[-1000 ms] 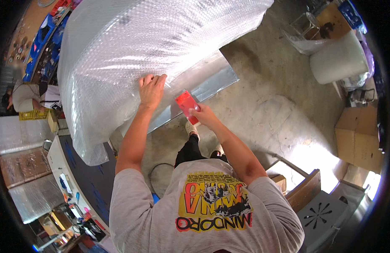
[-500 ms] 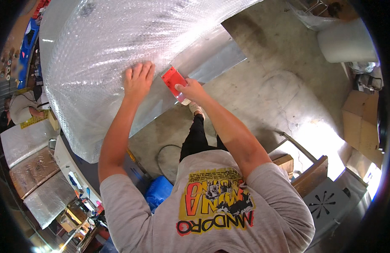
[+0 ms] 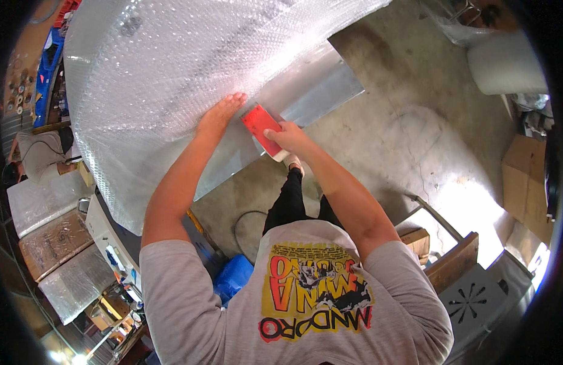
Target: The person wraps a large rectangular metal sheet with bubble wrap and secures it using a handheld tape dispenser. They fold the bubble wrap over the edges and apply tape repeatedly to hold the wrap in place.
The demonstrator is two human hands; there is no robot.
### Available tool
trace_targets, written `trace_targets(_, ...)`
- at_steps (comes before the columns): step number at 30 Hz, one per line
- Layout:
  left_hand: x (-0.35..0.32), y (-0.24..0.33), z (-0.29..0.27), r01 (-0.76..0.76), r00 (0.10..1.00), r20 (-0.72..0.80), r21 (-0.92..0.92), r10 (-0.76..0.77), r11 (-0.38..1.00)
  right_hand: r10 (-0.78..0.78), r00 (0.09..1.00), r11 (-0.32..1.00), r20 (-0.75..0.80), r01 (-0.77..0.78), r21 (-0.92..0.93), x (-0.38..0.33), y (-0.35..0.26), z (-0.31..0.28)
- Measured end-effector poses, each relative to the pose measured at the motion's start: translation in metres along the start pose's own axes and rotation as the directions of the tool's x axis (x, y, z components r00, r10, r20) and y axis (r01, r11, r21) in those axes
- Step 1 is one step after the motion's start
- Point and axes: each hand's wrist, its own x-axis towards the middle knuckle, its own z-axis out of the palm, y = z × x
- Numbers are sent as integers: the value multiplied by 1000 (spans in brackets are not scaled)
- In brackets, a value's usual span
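A large sheet of clear bubble wrap covers a broad surface in front of me. From under its near edge juts a smooth, shiny grey panel. My left hand lies on the wrap close to that edge, fingers stretched out and pointing right. Just right of it, my right hand grips a red, oblong tool that looks like a tape dispenser, thumb on its upper face. The dispenser's far end is at the wrap's edge, over the panel; its underside is hidden.
Wrapped boxes stand at the left, near another person. A blue bundle lies beside my left side. Cardboard boxes and a large pale roll are at the right. A dark cable curves over the concrete floor.
My left hand has slid right along the wrap, closer to the dispenser, its fingers now pointing right instead of away from me. The right hand keeps its hold, with the dispenser slightly turned.
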Motion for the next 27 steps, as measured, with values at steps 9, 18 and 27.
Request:
trace_targets(9, 2, 8, 2, 57, 998, -8, 27, -57, 998, -51, 998, 994, -31, 48, -100, 10, 0, 3)
trace_targets(18, 4, 12, 10, 34, 999, -19, -15, -35, 999, -143, 990, 983, -12, 140, -119, -14, 31, -5)
trace_targets(27, 8, 11, 9, 28, 999, -27, -123, -31, 992, 37, 996, 991, -83, -47, -128, 7, 15, 21)
